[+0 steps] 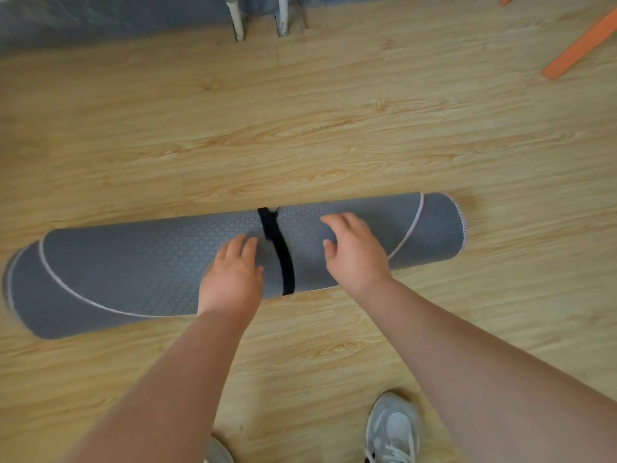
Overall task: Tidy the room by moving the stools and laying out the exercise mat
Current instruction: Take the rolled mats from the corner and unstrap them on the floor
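A rolled exercise mat (133, 272) is lying on its side across the wood-grain floor (300, 128), slanting slightly so that its right end is sitting farther from the person than its left end. The left end is reaching almost to the left edge of the view and is blurring there.

Beyond the roll, a broad band of floor is running up to a grey wall (100, 18), where two white pipes (237, 21) are rising from the boards side by side. An orange strip (581, 45) is lying at the upper right, well apart from the mat. On the near side, two grey lace-up sneakers (392, 429) are standing on the floor.

The mat is showing a grey face embossed with small diamonds, and a pale stitched edge is curving round it near each end. A fuzzy black strap (280, 248) is circling its middle.

The left hand (233, 279) is resting on the roll just left of the strap, fingers straight and close together, gripping nothing. The right hand (355, 255) is lying over the roll just right of the strap, fingers spread wide and gently bent, also gripping nothing.
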